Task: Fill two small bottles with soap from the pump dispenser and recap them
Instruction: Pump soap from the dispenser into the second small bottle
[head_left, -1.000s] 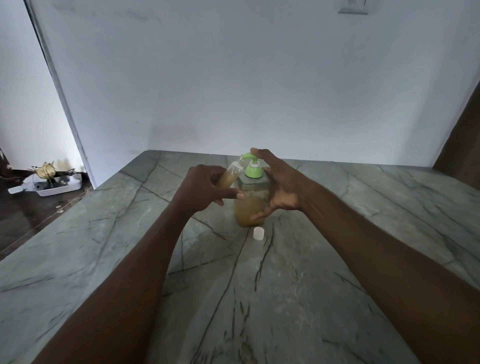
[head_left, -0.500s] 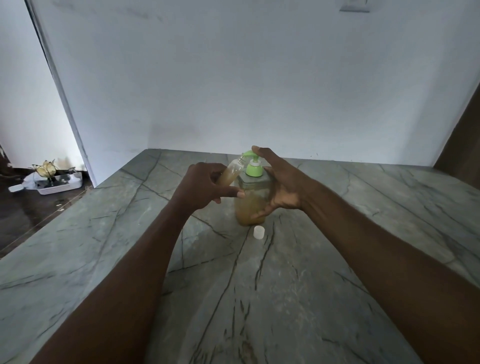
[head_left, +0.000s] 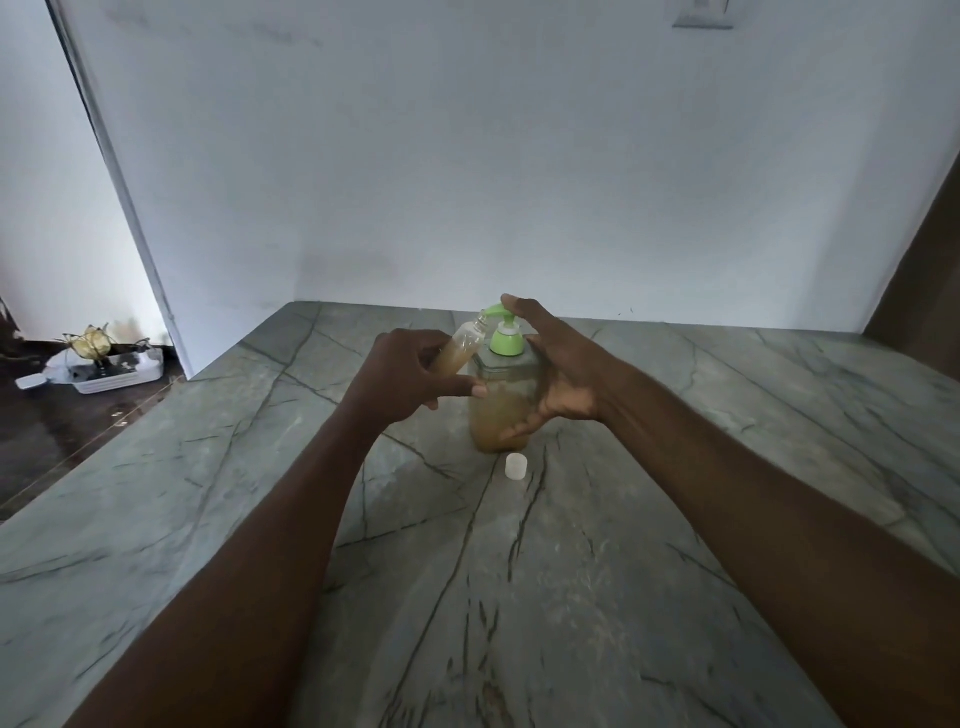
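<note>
A clear pump dispenser (head_left: 500, 418), partly full of amber soap, stands on the grey marble counter (head_left: 467, 597). Its green pump head (head_left: 506, 339) points left. My left hand (head_left: 410, 376) grips a small clear bottle (head_left: 461, 347), tilted, with its open mouth at the spout; amber soap fills much of it. My right hand (head_left: 563, 369) holds the dispenser, index finger on top of the pump, thumb across the front of the body. A small white cap (head_left: 516, 465) lies loose on the counter just in front of the dispenser. I see only one small bottle.
A white wall rises right behind the counter. The counter's left edge drops to a dark floor, where a white tray (head_left: 111, 378) holds small objects. A dark brown panel (head_left: 924, 270) borders the right side.
Nothing has visibly changed; both hands stay at the dispenser and the bottle stays at the spout.
</note>
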